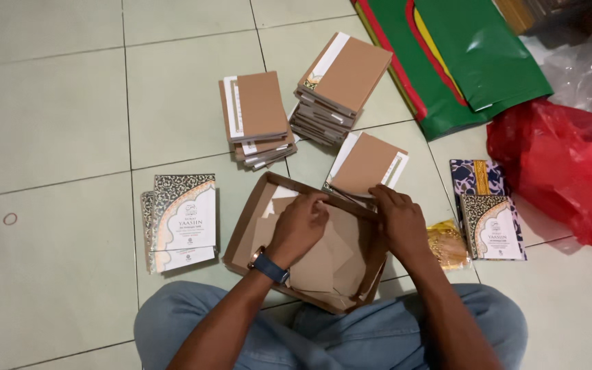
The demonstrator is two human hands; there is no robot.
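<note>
Head view: paper pieces [323, 264] in cardboard tray [241, 236]

Bare floor tiles [56, 116] at far left allow free passage. Book stacks [340, 85] block the front; red plastic bag [570, 178] blocks the right.

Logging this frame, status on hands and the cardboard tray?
Left hand flat on brown paper sheets in the cardboard tray. Right hand grips the tray's far rim beside a brown booklet. Nothing blocking.
</note>
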